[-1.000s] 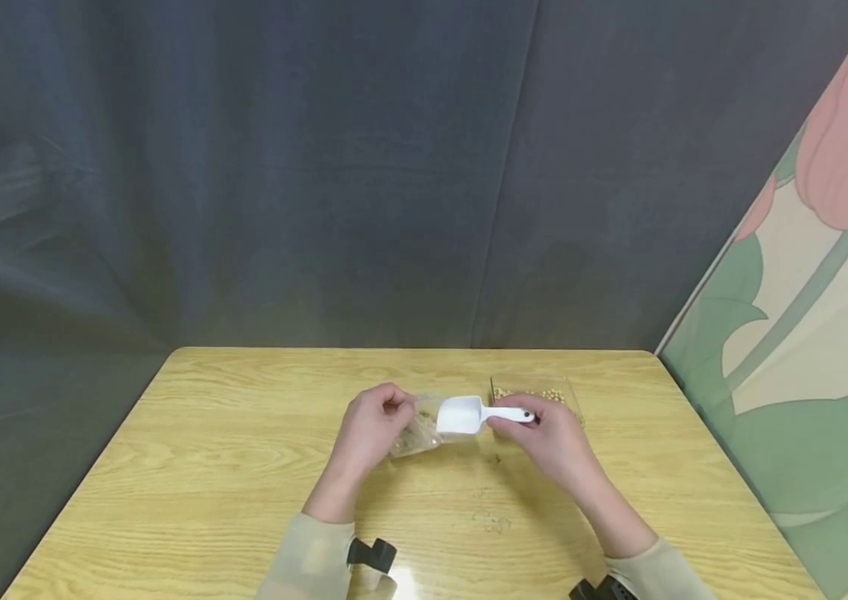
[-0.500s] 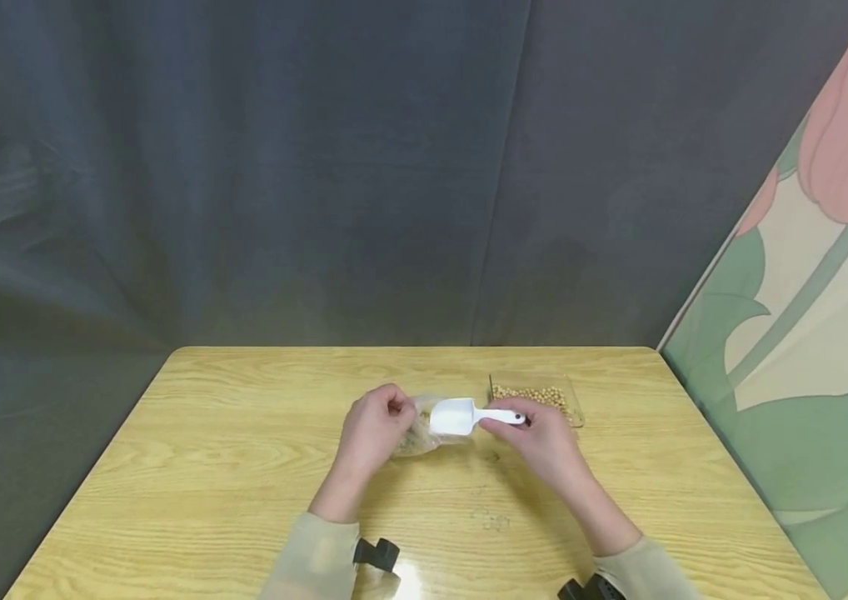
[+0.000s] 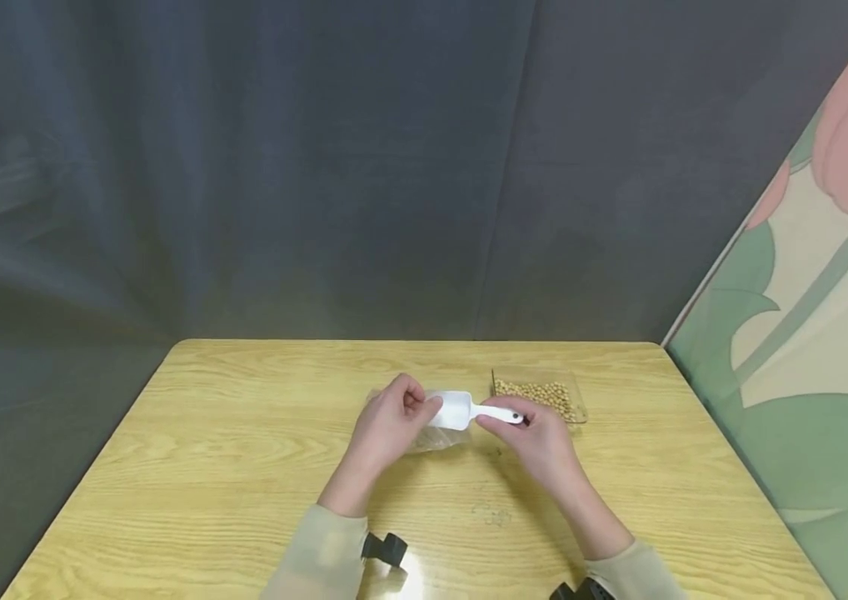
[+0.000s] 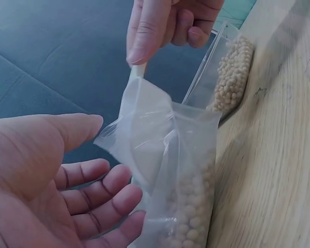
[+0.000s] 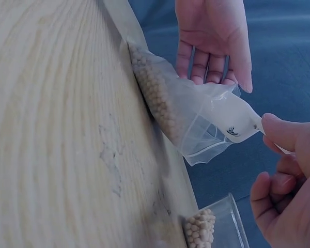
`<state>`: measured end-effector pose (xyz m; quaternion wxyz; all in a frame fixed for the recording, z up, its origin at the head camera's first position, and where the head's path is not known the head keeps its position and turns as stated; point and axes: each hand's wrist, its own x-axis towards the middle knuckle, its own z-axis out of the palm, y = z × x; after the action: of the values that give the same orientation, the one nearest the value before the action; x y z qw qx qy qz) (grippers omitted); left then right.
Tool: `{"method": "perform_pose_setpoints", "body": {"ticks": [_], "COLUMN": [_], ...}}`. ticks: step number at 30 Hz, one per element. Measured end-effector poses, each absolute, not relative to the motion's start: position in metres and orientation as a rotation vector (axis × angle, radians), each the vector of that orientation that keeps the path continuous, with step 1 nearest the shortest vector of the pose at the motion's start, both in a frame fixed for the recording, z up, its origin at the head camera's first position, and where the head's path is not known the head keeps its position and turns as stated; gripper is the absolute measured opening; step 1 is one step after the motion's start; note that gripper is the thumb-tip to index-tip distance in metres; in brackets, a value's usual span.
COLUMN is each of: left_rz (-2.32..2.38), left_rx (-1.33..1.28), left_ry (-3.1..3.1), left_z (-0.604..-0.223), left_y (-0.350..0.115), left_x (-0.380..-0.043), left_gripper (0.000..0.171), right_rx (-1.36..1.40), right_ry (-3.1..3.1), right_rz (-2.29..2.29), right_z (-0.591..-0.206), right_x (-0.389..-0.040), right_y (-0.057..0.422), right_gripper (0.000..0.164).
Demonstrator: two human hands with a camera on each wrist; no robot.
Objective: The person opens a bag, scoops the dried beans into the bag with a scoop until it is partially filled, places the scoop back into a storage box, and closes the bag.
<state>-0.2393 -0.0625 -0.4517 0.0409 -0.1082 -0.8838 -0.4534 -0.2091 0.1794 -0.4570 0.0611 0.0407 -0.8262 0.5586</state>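
In the right wrist view a clear plastic bag (image 5: 191, 116) holds pale round beans (image 5: 155, 93) that look like soybeans. The blade of a white scoop (image 3: 456, 410) is inside the bag's mouth, seen through the film in the left wrist view. My right hand (image 3: 544, 442) pinches the scoop's handle between thumb and fingers. Beside the bag is my left hand (image 4: 57, 181), thumb apart from loosely bent fingers, nothing gripped. Its fingertips are by the bag's upper edge; whether they touch it I cannot tell. From the head view, the left hand hides part of the bag.
Behind my right hand stands a clear rectangular container (image 3: 532, 377) with more beans in it. Small dark marks (image 3: 491, 512) show on the wooden table (image 3: 244, 483). A dark curtain (image 3: 319, 167) hangs behind the table, and a flowered cloth (image 3: 829, 333) on the right.
My left hand has let go of the bag's edge and shifted slightly right, over the scoop's tip. The scoop and right hand have moved a little left.
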Motion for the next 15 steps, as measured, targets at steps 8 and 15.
{"method": "perform_pose_setpoints", "body": {"ticks": [8,15], "left_rz": [-1.258,-1.167], "left_rx": [-0.324,-0.381], "left_ry": [-2.752,-2.747], "left_z": [-0.4512,-0.4486], "left_y": [-0.0593,-0.0634], "left_x": [-0.2389,-0.2380], "left_gripper": [0.015,0.013], "right_rx": [0.101,0.106], "right_ry": [-2.505,-2.531], "right_rz": [1.734,1.726], "right_z": [-0.4536,-0.4498], "right_x": [-0.2088,-0.2085], "right_y": [0.1799,0.1823], "right_gripper": [0.030,0.027]}}
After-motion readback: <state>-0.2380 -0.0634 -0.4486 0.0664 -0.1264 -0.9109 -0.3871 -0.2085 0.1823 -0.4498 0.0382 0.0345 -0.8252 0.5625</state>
